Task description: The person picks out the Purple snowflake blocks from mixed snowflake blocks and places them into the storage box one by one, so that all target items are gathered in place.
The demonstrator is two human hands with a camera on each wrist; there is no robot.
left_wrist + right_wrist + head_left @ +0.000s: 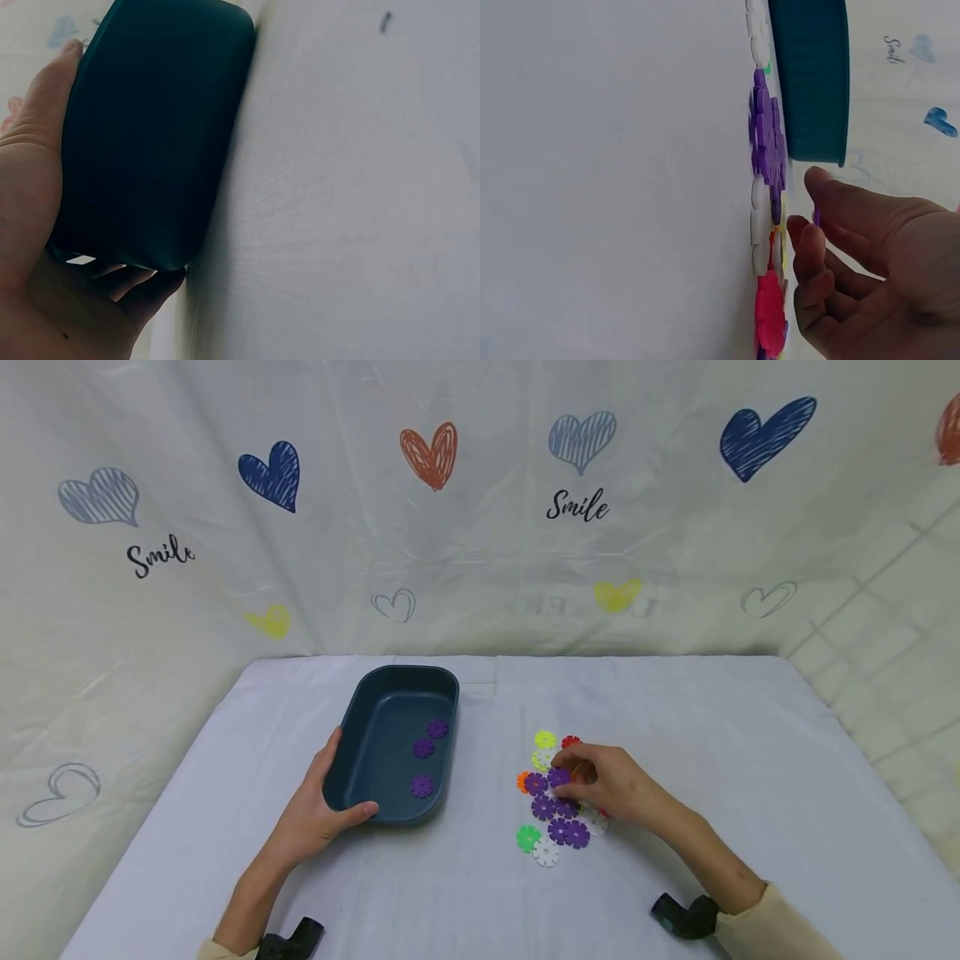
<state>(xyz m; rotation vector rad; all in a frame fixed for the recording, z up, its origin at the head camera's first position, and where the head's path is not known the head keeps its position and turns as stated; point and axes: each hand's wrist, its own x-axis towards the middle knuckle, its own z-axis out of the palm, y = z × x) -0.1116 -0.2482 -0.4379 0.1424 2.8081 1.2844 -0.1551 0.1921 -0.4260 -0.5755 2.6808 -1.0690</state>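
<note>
A dark teal rectangular tray (375, 727) rests at the left of the table, with purple notched snowflake building discs (422, 787) lying inside along its right side. My left hand (309, 827) grips the tray's near left corner, thumb on the near rim and fingers along the outer left side. Over a loose pile of discs to the right, my right hand (618, 783) pinches a purple snowflake disc (817, 216) between thumb and fingers. Several more purple discs (567, 833) lie below that hand, some overlapping. Its fingers partly hide the pile in the head view.
The pile also holds a green disc (528, 838), a white disc (546, 852), a yellow disc (545, 739), an orange disc (522, 782) and a red disc (571, 741). A white cloth (712, 727) covers the table. Behind it hangs a heart-printed curtain (495, 527).
</note>
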